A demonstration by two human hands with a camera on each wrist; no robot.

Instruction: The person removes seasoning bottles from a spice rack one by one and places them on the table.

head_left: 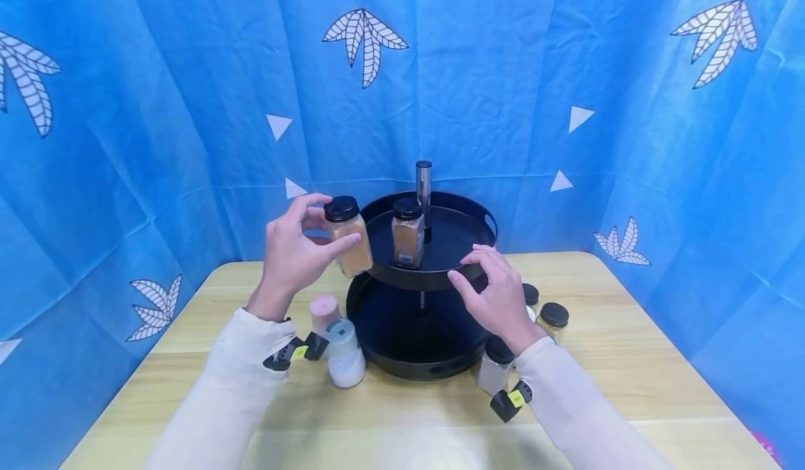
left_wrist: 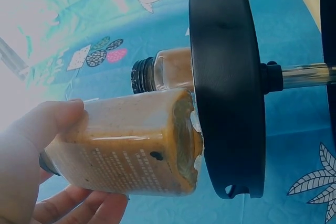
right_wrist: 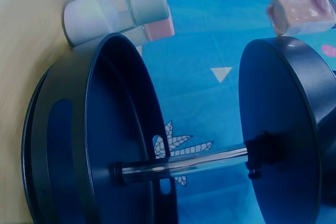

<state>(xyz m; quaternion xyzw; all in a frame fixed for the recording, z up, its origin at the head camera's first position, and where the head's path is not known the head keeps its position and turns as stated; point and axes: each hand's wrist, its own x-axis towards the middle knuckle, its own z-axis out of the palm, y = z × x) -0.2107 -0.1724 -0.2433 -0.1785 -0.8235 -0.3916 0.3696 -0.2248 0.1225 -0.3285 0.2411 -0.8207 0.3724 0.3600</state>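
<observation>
My left hand (head_left: 294, 246) grips a spice jar (head_left: 353, 250) of tan powder with a black lid, thumb on one side and fingers on the other. The jar is tilted at the left rim of the upper tier (head_left: 462, 229) of a black two-tier round rack; in the left wrist view its base (left_wrist: 186, 140) is close to that rim, and contact is unclear. A similar brown-filled jar (head_left: 407, 241) stands upright on the upper tier. By the front right rim is my right hand (head_left: 499, 299), fingers loosely bent, holding nothing.
Left of the lower tier (head_left: 402, 341) stand a pink-lidded container (head_left: 323, 306) and a pale blue-lidded jar (head_left: 346, 365). Several black-lidded jars, including one with white contents (head_left: 492, 378) and another (head_left: 555, 315), are partly behind my right arm. A blue curtain (head_left: 478, 107) surrounds the wooden table (head_left: 415, 428).
</observation>
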